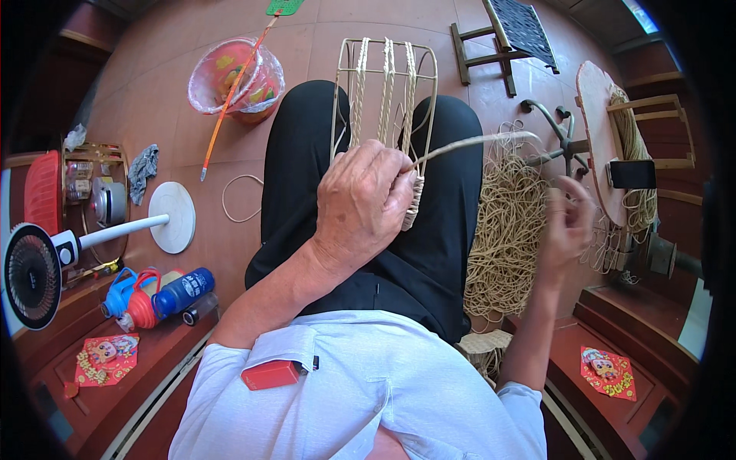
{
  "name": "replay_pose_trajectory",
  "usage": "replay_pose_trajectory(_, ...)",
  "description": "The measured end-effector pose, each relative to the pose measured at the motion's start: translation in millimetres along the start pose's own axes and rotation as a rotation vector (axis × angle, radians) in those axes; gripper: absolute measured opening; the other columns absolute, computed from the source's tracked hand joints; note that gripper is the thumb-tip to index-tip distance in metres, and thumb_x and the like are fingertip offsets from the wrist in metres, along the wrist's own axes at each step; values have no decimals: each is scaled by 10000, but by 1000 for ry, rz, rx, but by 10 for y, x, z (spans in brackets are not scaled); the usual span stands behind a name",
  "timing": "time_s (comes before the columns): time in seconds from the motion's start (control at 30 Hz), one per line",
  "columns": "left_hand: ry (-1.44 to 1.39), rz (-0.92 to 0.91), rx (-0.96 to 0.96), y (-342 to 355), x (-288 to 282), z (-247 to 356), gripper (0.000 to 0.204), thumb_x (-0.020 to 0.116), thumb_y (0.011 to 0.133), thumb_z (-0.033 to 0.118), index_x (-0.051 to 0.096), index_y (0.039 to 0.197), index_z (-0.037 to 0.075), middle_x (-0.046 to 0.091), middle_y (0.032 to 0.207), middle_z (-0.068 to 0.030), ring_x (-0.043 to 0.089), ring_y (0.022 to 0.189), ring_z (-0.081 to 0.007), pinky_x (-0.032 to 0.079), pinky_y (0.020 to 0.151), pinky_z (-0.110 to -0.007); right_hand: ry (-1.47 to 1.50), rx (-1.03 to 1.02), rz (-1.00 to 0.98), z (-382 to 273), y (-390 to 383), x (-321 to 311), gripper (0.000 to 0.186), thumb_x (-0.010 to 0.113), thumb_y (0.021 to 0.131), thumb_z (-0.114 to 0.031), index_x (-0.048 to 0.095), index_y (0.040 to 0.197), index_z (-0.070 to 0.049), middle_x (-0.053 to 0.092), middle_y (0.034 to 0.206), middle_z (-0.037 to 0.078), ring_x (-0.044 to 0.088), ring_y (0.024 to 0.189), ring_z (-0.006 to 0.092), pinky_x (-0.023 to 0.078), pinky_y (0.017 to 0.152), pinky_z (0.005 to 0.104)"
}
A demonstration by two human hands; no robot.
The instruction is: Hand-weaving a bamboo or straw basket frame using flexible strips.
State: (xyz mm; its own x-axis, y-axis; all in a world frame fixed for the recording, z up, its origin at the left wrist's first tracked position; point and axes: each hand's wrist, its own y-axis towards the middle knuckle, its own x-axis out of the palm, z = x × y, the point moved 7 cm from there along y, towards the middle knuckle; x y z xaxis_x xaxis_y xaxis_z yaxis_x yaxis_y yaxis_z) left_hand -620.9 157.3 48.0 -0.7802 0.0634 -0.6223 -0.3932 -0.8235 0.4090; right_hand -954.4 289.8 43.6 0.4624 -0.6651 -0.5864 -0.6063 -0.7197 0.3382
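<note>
From where I stand, the person's left hand [364, 195] is closed, back upward, over the near part of a wire frame [389, 75] strung with pale strands, which rests upright between the knees of the black trousers [295, 184]. Thumb and forefinger come together at the frame's right side, pinching a pale cord [475, 141] just above a tightly wrapped stretch [414, 205]. From there the cord arches out to the right, over the knee, toward the other hand.

That right hand [569, 226] is raised well apart from the frame, its fingers bent and only partly spread; it is blurred, and I cannot tell whether it grips the cord. Between that hand and the right leg, a big tangled heap of cord [506, 230] lies on the floor [330, 27].
</note>
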Motion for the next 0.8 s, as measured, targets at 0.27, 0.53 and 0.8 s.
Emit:
replay_pose_trajectory(0.27,18,-90,-119,136,21,-54,83,832,1020,125,794,1063,64,725,934,-83,752,785,-266,598,739,-410,145,-482,-295,-1298,-706,1224,357,847,1018,8,828,1373,-28,803,1173,179,819,974,344,669,837,418)
replay_pose_trajectory(0.53,70,-54,-31,256,64,-46,174,824,1052,144,799,1218,96,771,989,-90,803,858,-295,632,768,-413,47,-532,-335,-1329,-761,1304,336,814,1021,29,786,1354,1,784,1171,188,795,1046,379,650,898,456)
replay_pose_trajectory(0.8,204,-188,-58,273,236,-37,599,786,1086,150,545,1634,149,818,1199,-174,836,989,-398,664,831,-506,93,-501,-367,-1309,-707,1348,277,802,1007,39,770,1281,7,759,1131,189,775,1028,381,631,893,468)
